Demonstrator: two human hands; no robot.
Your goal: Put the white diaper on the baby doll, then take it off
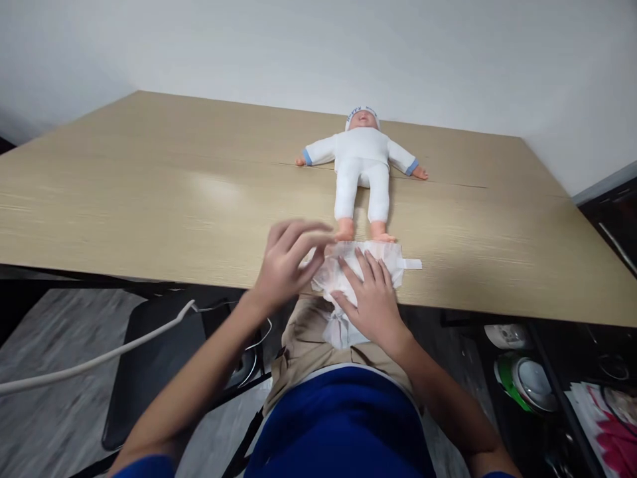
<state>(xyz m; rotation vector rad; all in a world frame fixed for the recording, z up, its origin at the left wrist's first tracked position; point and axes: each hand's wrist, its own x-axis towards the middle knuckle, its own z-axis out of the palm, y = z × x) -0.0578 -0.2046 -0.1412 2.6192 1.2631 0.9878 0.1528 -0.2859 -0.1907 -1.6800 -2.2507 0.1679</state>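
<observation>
A baby doll point(363, 149) in white clothes with blue cuffs and a printed cap lies on its back on the table, arms spread, feet toward me. Just below its feet, a white diaper point(393, 255) is spread at the table's front edge, its lower part hanging over. One tab sticks out at its right. My right hand point(371, 299) rests on the diaper with the fingers apart. Above the diaper's left side is my left hand point(296, 259), somewhat blurred, its fingers curved and thumb apart; whether it touches the left tab is unclear.
The wooden table point(149, 192) meets a pale wall. A black chair point(154, 358) and a pale hose point(99, 358) are below at left. Under the table at right are a shelf with a green and clear container point(532, 385) and a pink item point(617, 441).
</observation>
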